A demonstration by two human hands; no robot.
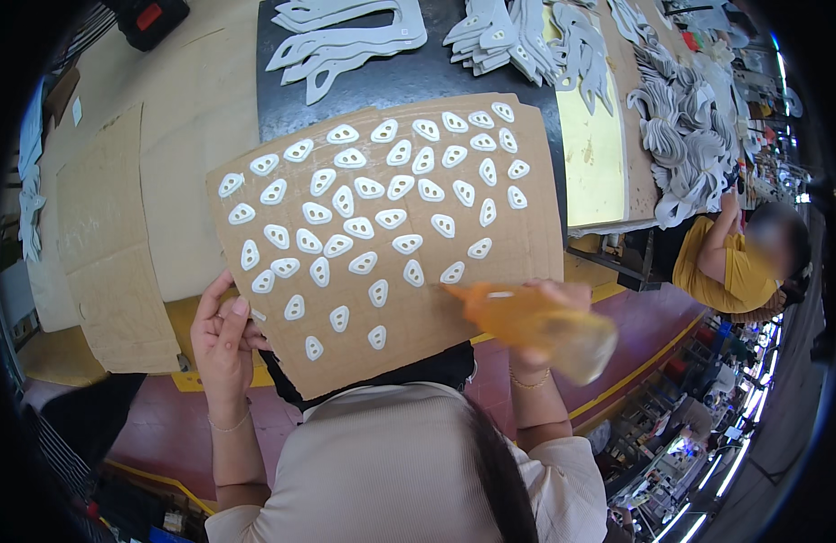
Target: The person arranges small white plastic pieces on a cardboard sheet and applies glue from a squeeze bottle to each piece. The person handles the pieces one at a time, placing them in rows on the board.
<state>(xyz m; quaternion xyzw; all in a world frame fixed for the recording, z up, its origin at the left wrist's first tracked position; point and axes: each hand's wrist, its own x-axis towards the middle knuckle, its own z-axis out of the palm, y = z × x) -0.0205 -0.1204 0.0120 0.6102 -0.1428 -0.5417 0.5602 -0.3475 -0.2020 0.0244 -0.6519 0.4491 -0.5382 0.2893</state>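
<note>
A sheet of brown cardboard [490, 317] lies tilted before me, its far part over a dark work surface. Many small white rounded-triangle pieces with holes, such as one white piece [407, 244], are spread across it. My left hand [226, 328] grips the cardboard's left edge, fingers bent around it. In my right hand [549, 312] is a squeeze bottle [563, 335] with an orange nozzle and yellowish contents, somewhat blurred. Its tip points left, close to a white piece [451, 272] near the sheet's right side. The bottle hides part of my right fingers.
Stacks of grey cut parts [346, 45] lie on the dark board [296, 113] at the far side. More grey parts [680, 127] are heaped at the right. A person in a yellow top [730, 267] sits at the right. Another cardboard piece [110, 244] covers the table's left.
</note>
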